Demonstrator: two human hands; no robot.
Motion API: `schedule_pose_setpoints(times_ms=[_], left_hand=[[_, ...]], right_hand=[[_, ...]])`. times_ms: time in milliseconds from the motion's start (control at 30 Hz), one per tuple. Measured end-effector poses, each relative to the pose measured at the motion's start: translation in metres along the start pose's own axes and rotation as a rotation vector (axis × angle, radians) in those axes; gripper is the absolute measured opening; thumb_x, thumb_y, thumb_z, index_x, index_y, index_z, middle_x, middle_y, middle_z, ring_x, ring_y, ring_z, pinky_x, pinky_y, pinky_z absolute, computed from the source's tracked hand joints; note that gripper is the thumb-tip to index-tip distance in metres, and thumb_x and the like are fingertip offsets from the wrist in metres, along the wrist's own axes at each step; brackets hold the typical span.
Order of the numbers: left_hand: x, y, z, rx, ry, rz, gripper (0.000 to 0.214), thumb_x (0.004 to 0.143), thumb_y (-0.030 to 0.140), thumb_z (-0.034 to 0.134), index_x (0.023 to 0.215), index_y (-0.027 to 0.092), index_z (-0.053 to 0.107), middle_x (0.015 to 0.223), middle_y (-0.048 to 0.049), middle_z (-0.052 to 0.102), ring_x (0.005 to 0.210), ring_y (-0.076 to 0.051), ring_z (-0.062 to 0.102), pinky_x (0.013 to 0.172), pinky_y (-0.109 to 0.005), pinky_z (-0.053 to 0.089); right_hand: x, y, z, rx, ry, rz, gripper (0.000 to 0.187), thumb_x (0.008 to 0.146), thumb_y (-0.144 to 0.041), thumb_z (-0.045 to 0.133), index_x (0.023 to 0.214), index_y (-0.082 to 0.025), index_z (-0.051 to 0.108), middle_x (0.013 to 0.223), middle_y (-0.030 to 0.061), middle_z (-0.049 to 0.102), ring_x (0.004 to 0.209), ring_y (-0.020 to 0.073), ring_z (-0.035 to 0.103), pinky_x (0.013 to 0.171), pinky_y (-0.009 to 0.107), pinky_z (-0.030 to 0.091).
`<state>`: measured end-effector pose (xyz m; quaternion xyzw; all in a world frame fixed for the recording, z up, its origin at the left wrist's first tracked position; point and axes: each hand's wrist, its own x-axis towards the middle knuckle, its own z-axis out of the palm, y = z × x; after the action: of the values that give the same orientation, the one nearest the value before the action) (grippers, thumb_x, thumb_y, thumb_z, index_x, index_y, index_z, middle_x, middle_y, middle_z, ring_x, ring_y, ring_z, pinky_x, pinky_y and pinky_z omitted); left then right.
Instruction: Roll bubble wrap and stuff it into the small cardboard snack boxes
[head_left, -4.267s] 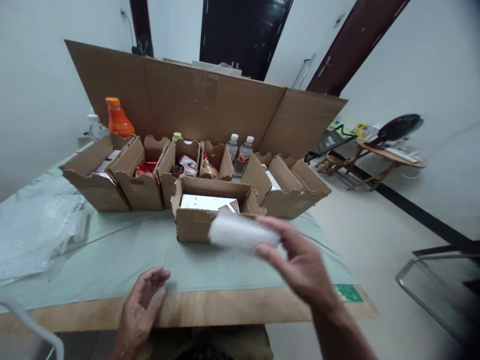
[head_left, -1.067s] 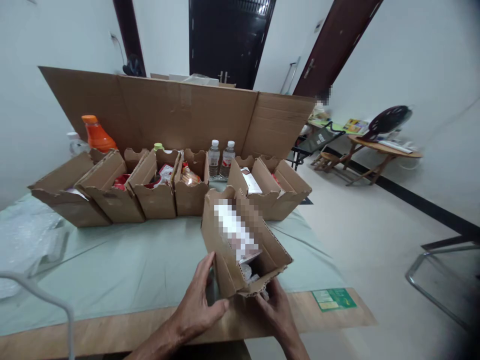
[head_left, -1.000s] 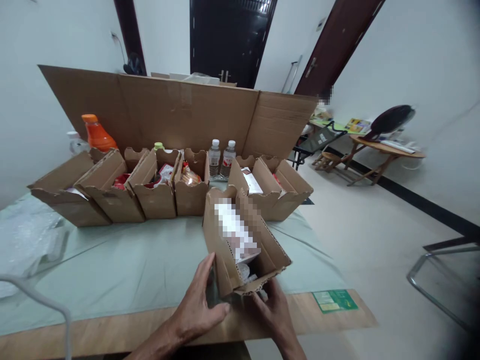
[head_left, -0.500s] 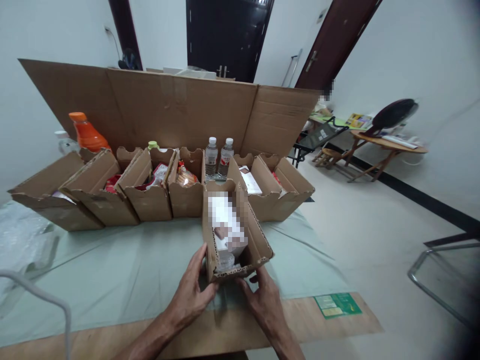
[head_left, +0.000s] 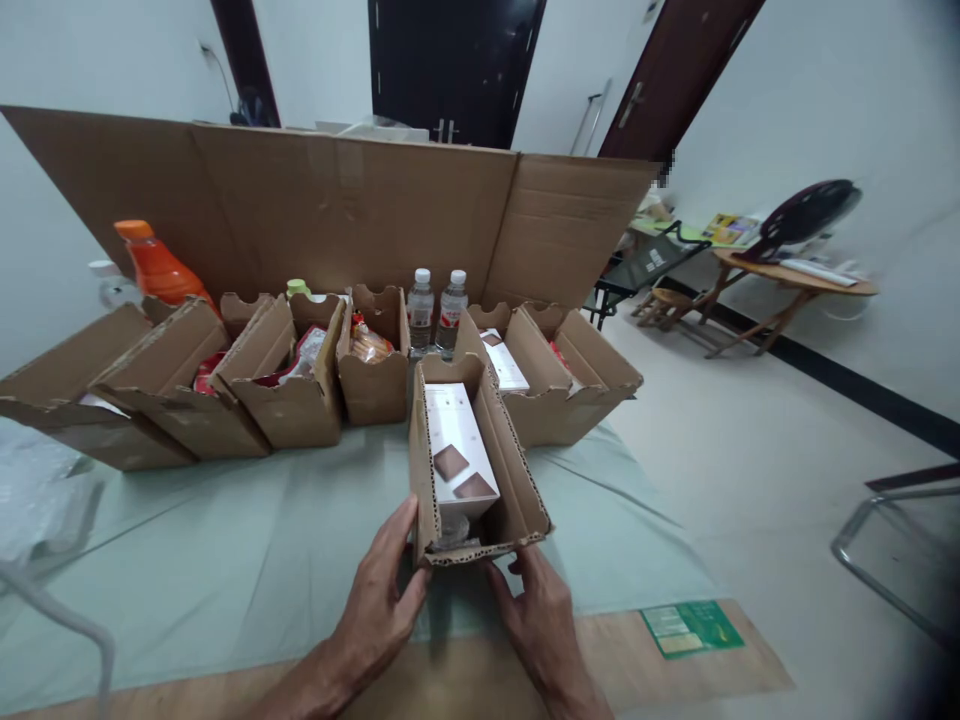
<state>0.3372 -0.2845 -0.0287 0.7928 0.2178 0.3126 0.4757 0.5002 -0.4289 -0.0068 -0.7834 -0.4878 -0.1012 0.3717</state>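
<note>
Between my hands is an open cardboard bin [head_left: 517,480], pulled forward of the row and angled with its near end toward me. My left hand [head_left: 382,585] grips its near left corner, fingers along the side and thumb at the front. Under the near right edge, my right hand [head_left: 540,610] holds the bin with thumb and fingers bent around the bottom. Inside lies a white box with brown squares [head_left: 459,445]. A clear plastic item [head_left: 452,530] sits at the bin's near end; its kind is unclear.
More cardboard bins [head_left: 379,390] holding packaged goods stand in a row behind. Two water bottles [head_left: 452,310] stand in the gap, and an orange bottle [head_left: 161,265] leans at left. A tall cardboard panel [head_left: 360,210] backs the row. A green card [head_left: 691,628] lies at the table's front right.
My view has shifted slightly, so the row of bins appears a little further left. Both hands keep their hold on the bin, which stays at nearly the same spot.
</note>
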Motion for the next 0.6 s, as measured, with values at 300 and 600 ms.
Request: schedule_pose_setpoints(times_ms=[300, 600], left_hand=[[0.038, -0.008, -0.022, -0.053, -0.008, -0.07, 0.065, 0.088, 0.018, 0.057, 0.151, 0.023, 0.043, 0.15, -0.0137, 0.054, 0.135, -0.03, 0.054, 0.106, -0.046, 0.052], [0.058, -0.009, -0.014, 0.011, 0.107, -0.086, 0.059, 0.089, 0.021, 0.053, 0.147, 0.023, 0.047, 0.141, -0.0112, 0.061, 0.12, -0.023, 0.063, 0.093, -0.036, 0.057]], right_hand=[[0.031, -0.006, 0.023, 0.0, 0.017, -0.041, 0.021, 0.102, -0.035, 0.046, 0.109, -0.018, 0.058, 0.089, 0.0075, 0.07, 0.079, 0.0218, 0.07, 0.058, 0.028, 0.053], [0.057, 0.006, 0.039, -0.038, -0.043, 0.035, 0.022, 0.097, -0.029, 0.05, 0.11, -0.017, 0.062, 0.091, 0.0086, 0.072, 0.082, 0.0225, 0.071, 0.069, 0.031, 0.055]])
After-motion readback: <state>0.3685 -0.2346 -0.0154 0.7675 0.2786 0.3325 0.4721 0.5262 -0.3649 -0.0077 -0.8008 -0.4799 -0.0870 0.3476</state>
